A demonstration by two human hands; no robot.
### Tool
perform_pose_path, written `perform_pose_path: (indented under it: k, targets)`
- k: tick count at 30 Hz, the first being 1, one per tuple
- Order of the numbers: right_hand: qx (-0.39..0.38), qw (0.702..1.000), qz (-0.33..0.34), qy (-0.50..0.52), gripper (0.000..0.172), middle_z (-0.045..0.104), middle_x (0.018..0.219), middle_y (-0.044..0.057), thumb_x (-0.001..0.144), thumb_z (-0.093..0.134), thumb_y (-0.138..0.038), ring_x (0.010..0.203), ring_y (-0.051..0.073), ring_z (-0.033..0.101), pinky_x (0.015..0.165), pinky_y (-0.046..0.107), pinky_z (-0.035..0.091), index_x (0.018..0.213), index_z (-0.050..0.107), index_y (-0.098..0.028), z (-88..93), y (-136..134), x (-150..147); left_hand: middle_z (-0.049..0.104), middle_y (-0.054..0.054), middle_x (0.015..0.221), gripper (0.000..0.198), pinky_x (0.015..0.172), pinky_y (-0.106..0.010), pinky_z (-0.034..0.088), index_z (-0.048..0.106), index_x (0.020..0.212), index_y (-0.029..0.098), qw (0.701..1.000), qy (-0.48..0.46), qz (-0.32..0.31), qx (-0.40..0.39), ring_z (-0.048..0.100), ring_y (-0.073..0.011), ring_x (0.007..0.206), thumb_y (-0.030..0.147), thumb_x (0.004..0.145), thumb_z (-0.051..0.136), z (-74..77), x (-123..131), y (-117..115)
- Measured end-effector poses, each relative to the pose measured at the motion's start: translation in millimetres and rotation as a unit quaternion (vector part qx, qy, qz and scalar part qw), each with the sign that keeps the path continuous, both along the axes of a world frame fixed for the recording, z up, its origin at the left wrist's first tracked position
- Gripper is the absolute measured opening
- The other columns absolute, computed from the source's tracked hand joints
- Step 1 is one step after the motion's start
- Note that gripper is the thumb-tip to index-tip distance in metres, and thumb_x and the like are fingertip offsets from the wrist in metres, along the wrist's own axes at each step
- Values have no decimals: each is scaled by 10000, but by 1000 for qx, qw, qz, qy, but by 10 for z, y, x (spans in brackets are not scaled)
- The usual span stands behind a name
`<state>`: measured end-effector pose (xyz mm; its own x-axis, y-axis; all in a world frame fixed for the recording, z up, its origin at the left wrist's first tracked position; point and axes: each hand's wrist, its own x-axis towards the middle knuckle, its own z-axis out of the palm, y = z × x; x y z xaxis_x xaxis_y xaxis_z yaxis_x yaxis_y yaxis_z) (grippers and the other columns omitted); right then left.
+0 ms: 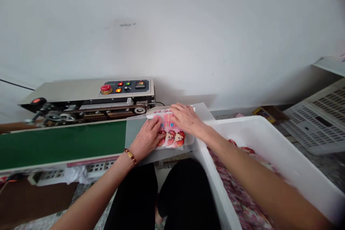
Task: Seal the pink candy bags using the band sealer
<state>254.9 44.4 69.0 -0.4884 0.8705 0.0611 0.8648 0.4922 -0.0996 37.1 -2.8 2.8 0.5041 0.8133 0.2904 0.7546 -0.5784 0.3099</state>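
Observation:
A clear plastic bag with pink printed packets point(169, 125) lies on a pale sheet at the end of the green conveyor belt point(81, 143). The packets show a red-haired cartoon figure, repeated side by side. My left hand point(147, 136), with a beaded bracelet at the wrist, grips the bag's left side, its fingers reaching over the front. On the upper right edge, the fingers of my right hand point(185, 118) curl over and hold the bag. What lies under both palms is hidden.
A band sealing machine point(88, 93) with a red stop button and lit display stands behind the belt. To the right, a white foam box point(258, 129) holds many pink packets point(237, 183). White slatted crates point(320, 122) and a small carton point(266, 113) are farther right.

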Motion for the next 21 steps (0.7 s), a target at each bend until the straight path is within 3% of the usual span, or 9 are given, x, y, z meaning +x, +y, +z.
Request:
perform_pose_path:
  k: [2,6,11,15,18,21]
  targets:
    - [6,1000,22,5,364,543,1495,129,1035,433,-282,1433,315,392,1169,589,277,1352,593,-200,-111,-110,5,479,-222,1521,530,1200,-568,369,455,1449,125,1000,9,12,0,449,-334,1438,371,987,533,0,-73,18]
    - [4,999,31,-7,360,535,1509,116,1042,459,-334,1432,336,387,1166,693,221,1358,592,-225,-248,-169,24,510,-215,1495,509,1196,-591,364,488,1422,143,1000,13,16,4,465,-337,1424,366,971,565,-2,-200,47]
    - [-5,999,41,-31,375,521,1525,104,1037,484,-390,1447,372,362,1164,752,145,1362,606,-247,-224,-110,-9,491,-196,1521,502,1207,-586,349,503,1418,163,1000,9,18,-6,456,-330,1433,386,972,560,-15,-421,47]
    - [-20,998,59,-29,376,555,1494,89,1040,470,-400,1440,365,372,1164,759,114,1358,612,-257,-173,-70,-135,472,-179,1546,517,1209,-567,357,506,1422,173,999,7,29,-35,444,-324,1444,432,976,548,-7,-796,33]
    - [-24,996,78,-28,360,592,1452,89,1042,460,-379,1440,355,374,1167,758,98,1338,626,-258,-190,-37,-281,516,-146,1519,461,1234,-600,281,555,1361,195,997,25,70,-35,485,-324,1410,449,977,552,48,-1064,0]
    - [-27,995,88,-29,368,571,1473,100,1045,456,-369,1440,369,372,1140,796,114,1359,607,-253,-241,-2,-430,617,-131,1412,342,1251,-624,201,609,1267,184,992,24,124,12,557,-302,1341,380,1005,507,121,-1029,-27]
